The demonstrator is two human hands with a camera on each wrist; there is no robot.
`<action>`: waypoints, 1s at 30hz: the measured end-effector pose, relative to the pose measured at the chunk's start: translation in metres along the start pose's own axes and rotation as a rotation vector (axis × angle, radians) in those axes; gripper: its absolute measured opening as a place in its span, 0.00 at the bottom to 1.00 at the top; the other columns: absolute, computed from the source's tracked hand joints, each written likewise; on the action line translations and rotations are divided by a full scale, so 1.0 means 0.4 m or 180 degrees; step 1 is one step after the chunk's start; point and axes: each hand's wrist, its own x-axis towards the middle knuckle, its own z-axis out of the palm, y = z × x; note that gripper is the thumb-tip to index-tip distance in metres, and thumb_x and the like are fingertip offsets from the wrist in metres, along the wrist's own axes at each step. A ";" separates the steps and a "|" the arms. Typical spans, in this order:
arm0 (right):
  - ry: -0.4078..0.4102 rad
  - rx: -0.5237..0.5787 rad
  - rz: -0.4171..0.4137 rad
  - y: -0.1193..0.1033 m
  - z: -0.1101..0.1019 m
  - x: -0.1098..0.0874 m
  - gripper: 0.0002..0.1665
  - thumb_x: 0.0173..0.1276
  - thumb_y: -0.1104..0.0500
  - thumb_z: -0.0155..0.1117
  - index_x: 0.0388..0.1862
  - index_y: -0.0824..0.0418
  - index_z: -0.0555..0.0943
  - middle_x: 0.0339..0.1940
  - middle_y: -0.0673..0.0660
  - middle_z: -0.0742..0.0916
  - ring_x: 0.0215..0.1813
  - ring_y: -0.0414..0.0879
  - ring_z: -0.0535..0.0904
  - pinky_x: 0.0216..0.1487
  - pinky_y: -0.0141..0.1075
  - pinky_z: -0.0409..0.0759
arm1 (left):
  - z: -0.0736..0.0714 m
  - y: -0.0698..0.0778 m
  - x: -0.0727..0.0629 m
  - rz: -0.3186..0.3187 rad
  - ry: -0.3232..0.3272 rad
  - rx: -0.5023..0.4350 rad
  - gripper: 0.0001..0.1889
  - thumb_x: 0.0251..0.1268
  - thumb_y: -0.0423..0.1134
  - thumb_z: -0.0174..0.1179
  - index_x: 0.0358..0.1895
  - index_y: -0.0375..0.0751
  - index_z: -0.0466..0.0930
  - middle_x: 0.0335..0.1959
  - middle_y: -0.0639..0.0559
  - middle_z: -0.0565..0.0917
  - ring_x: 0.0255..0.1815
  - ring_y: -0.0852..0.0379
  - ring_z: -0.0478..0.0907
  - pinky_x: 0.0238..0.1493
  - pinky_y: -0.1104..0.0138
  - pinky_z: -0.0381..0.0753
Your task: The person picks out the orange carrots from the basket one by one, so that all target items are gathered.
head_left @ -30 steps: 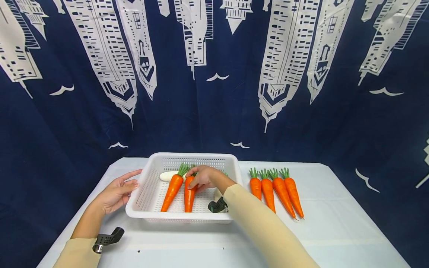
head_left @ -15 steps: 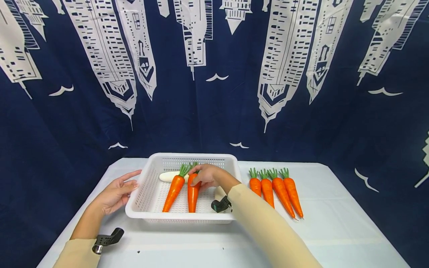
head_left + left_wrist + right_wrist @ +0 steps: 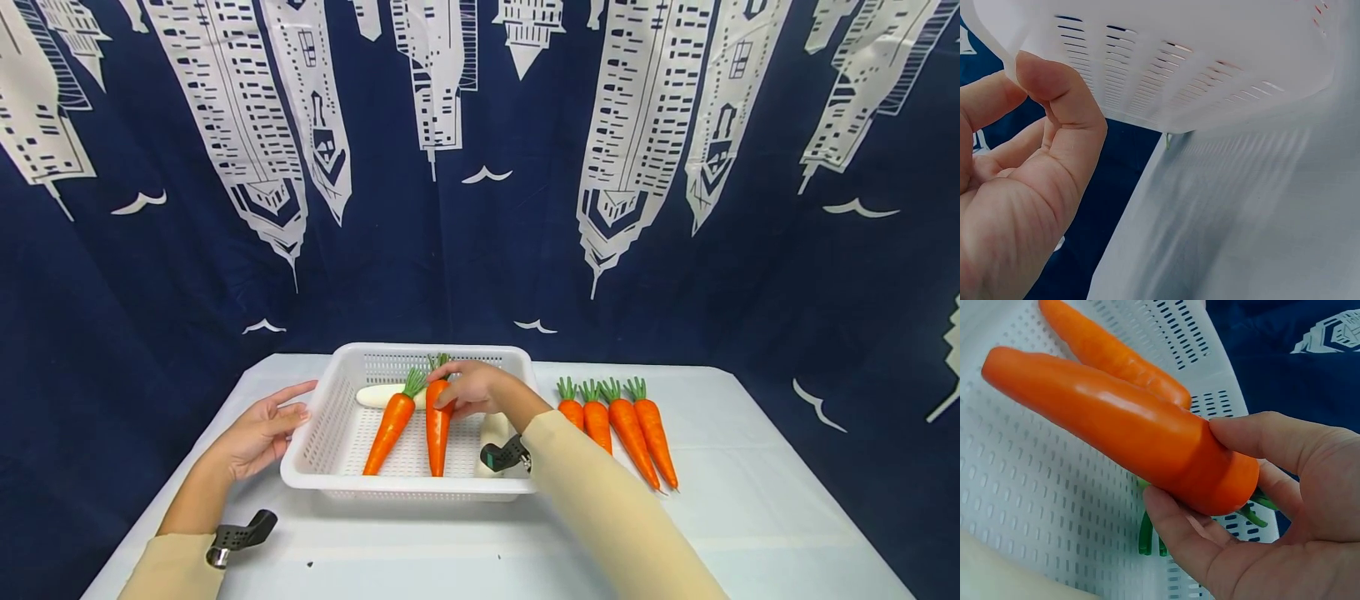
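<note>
Held carrot is inside the basket, approx. mid-width, long axis running front-to-back, leafy end twd the far rim, tip twd the near one; R hand, the nearer, pinches its thick end, thumb vs. fingers; L hand pinches basket's left rim, apart from it; can't tell if tip touches basket floor.

The carrots are bright orange with green tops, the basket white. White buildings and bird-like shapes pattern the navy backdrop. The sleeves are beige.
</note>
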 end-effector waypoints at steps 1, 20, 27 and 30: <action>-0.0004 0.0033 -0.0020 -0.001 -0.002 -0.002 0.33 0.62 0.74 0.68 0.67 0.60 0.77 0.52 0.62 0.82 0.41 0.51 0.84 0.57 0.50 0.86 | 0.000 0.000 0.000 -0.0003 0.0001 -0.0005 0.31 0.76 0.22 0.48 0.77 0.42 0.54 0.52 0.56 0.87 0.51 0.58 0.87 0.53 0.60 0.88; 0.0057 0.0281 -0.0349 -0.011 -0.039 -0.049 0.35 0.67 0.72 0.62 0.73 0.56 0.72 0.54 0.61 0.83 0.44 0.52 0.85 0.55 0.52 0.86 | 0.002 0.002 0.001 -0.0064 0.0031 -0.0025 0.31 0.76 0.23 0.50 0.77 0.45 0.56 0.53 0.55 0.87 0.53 0.58 0.86 0.54 0.60 0.87; 0.0069 0.0456 -0.0425 -0.008 -0.055 -0.067 0.34 0.68 0.71 0.63 0.72 0.56 0.72 0.61 0.64 0.82 0.47 0.53 0.86 0.56 0.51 0.86 | 0.006 0.006 -0.001 -0.0060 0.0023 -0.0008 0.31 0.76 0.23 0.50 0.77 0.44 0.55 0.53 0.56 0.87 0.53 0.58 0.86 0.53 0.60 0.87; 0.0104 0.0481 -0.0435 -0.007 -0.060 -0.080 0.33 0.69 0.70 0.64 0.72 0.55 0.73 0.62 0.64 0.81 0.48 0.53 0.87 0.55 0.50 0.86 | 0.009 0.008 -0.002 -0.0067 0.0026 -0.0001 0.31 0.76 0.24 0.51 0.77 0.44 0.55 0.53 0.56 0.87 0.52 0.59 0.86 0.53 0.61 0.87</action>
